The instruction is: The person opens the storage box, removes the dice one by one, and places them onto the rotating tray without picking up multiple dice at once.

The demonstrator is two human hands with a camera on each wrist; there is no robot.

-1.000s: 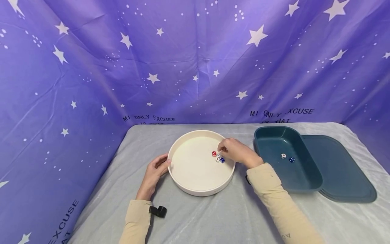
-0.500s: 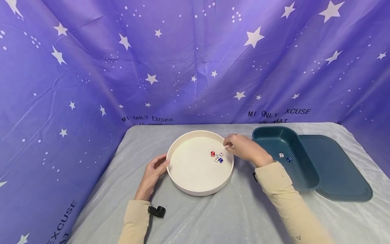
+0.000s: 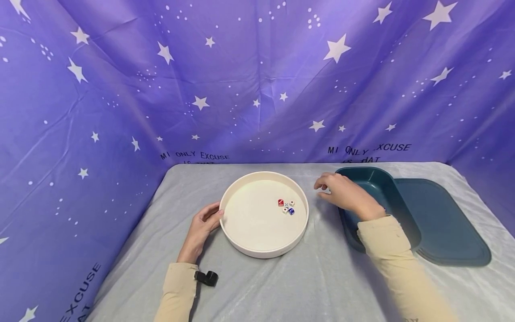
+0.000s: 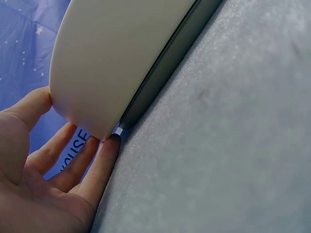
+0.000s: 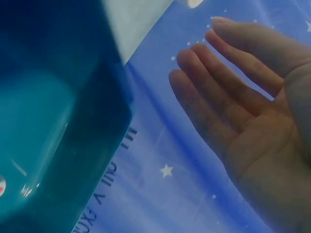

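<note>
A round cream tray [image 3: 257,214] stands on the cloth-covered table with several small dice near its right side: a red die [image 3: 280,203], a blue die [image 3: 291,211] and white ones. My left hand [image 3: 203,228] holds the tray's left side, thumb at the rim; in the left wrist view the fingertips [image 4: 108,145] lie against the outer wall. Between the tray and a dark teal box [image 3: 408,223], my right hand [image 3: 346,192] hangs with loosely bent fingers and nothing in them. It overlaps the box's left edge in the head view and hides most of the inside.
A matching teal lid [image 3: 450,223] lies flat to the right of the box, partly behind it. In the right wrist view a white die [image 5: 2,187] shows inside the box. A purple star-patterned curtain [image 3: 257,89] hangs behind and left of the table.
My right hand has lifted away from the dice in the tray and moved right over the box's left edge. A white die beneath it came into sight. The left hand stays put.
</note>
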